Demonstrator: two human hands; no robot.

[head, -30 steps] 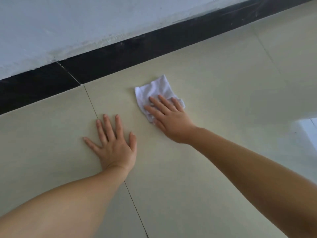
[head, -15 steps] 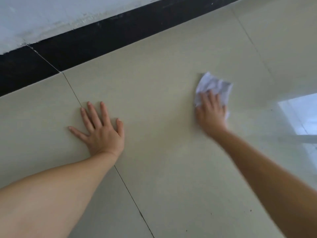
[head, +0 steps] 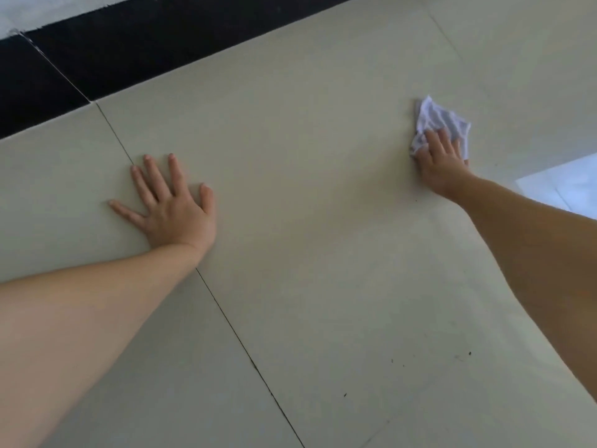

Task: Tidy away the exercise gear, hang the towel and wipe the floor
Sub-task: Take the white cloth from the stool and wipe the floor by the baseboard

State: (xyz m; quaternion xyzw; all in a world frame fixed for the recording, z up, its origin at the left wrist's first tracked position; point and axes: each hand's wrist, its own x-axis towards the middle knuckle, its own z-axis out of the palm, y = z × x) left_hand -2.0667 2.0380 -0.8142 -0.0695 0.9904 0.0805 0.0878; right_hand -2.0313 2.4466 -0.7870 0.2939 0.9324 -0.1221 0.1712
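A crumpled white cloth [head: 434, 119] lies on the beige tiled floor [head: 307, 189] at the right. My right hand [head: 441, 160] presses flat on its near part, fingers spread over the cloth. My left hand [head: 174, 205] rests palm down on the floor at the left, fingers apart, beside a tile joint, holding nothing.
A black skirting band [head: 129, 50] runs along the foot of a white wall [head: 48, 8] at the top left. A bright patch of light [head: 568, 182] falls on the floor at the right edge. Small dark specks [head: 392, 360] dot the tile near the bottom right.
My right hand has slid the cloth to the right across the tile, away from my left hand. My left hand has stayed planted on the floor.
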